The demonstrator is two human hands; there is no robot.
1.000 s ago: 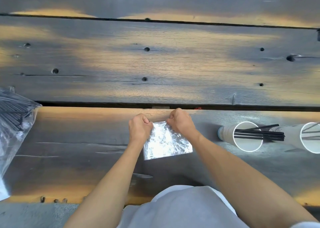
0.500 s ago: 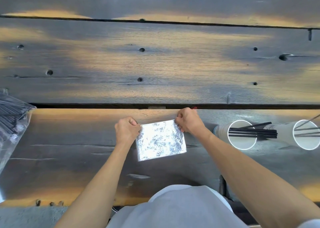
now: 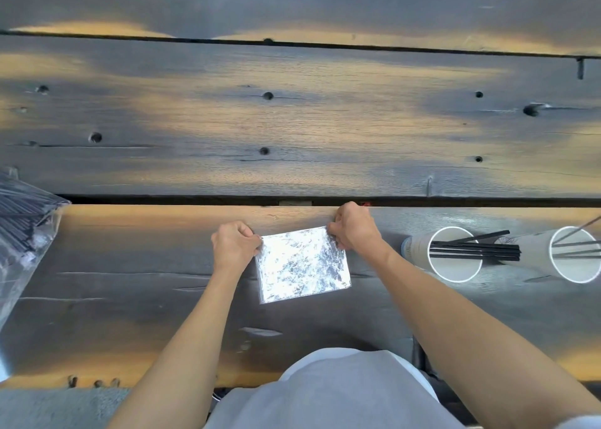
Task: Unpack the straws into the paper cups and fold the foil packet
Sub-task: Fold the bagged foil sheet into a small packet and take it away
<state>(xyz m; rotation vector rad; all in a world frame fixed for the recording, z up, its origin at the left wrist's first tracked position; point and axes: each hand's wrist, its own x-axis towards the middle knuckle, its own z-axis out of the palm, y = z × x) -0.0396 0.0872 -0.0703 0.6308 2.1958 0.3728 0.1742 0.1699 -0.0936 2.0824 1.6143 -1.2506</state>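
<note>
A shiny silver foil packet (image 3: 302, 264) lies flat and roughly square on the dark wooden table (image 3: 292, 119), near the front plank. My left hand (image 3: 234, 243) pinches its top left corner. My right hand (image 3: 354, 230) pinches its top right corner. To the right stand two white paper cups: the nearer cup (image 3: 453, 254) holds several black straws (image 3: 474, 251) that stick out to the right, and the far cup (image 3: 574, 254) at the frame's edge holds thinner straws.
A clear plastic bag (image 3: 22, 233) with several black straws lies at the left edge. A deep gap (image 3: 195, 200) runs between the planks just beyond my hands. The table's front edge is close to my white-clad body.
The packet was bunched under both hands a second ago. My hands have moved apart and the foil now lies spread out flat between them.
</note>
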